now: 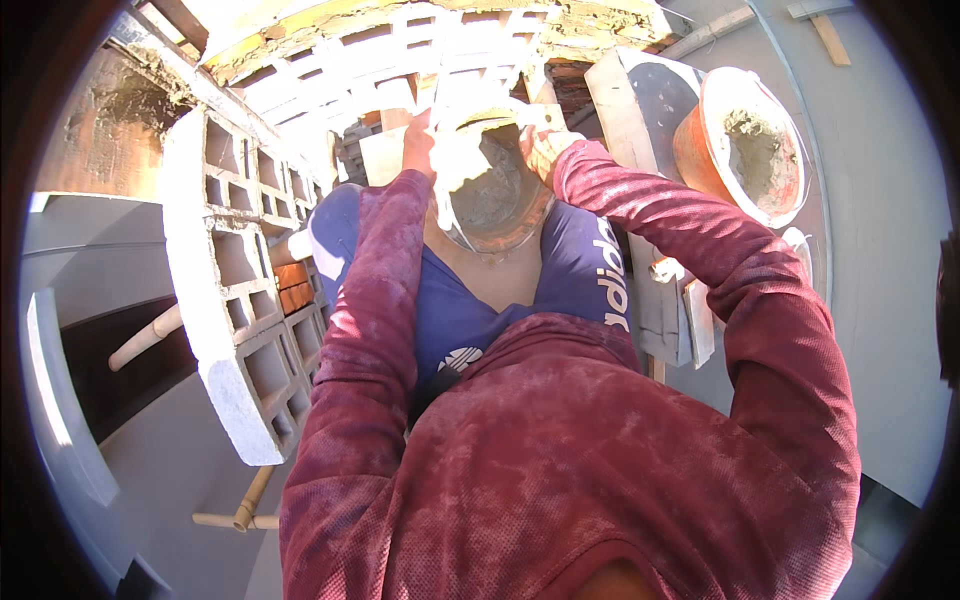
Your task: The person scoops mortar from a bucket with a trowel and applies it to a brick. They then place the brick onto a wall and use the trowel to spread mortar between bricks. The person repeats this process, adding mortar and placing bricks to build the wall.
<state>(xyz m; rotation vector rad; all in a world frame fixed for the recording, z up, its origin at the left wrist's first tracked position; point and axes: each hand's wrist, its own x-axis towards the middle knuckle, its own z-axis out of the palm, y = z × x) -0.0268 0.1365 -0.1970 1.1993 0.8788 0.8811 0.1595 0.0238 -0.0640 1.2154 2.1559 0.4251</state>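
Between my knees sits a bucket (pixel 518 238) with grey wet mortar (pixel 488 205) inside. My right hand (pixel 543 150) is closed at the bucket's far right rim, its fingers curled over the edge. At the far left side of the same bucket is my left hand (pixel 418 145). Glare washes out its fingers, so their grip cannot be made out. Strong sunlight also bleaches the bucket's far edge, where a yellowish curved edge (pixel 485 118) shows between my hands.
An orange bucket (pixel 695 145) of mortar stands to the right, beside wooden boards (pixel 655 315). Hollow blocks (pixel 235 255) form a wall on the left, with bamboo poles (pixel 145 338) near it. Beyond my hands is a sunlit block wall with mortar-smeared yellow timber (pixel 330 22).
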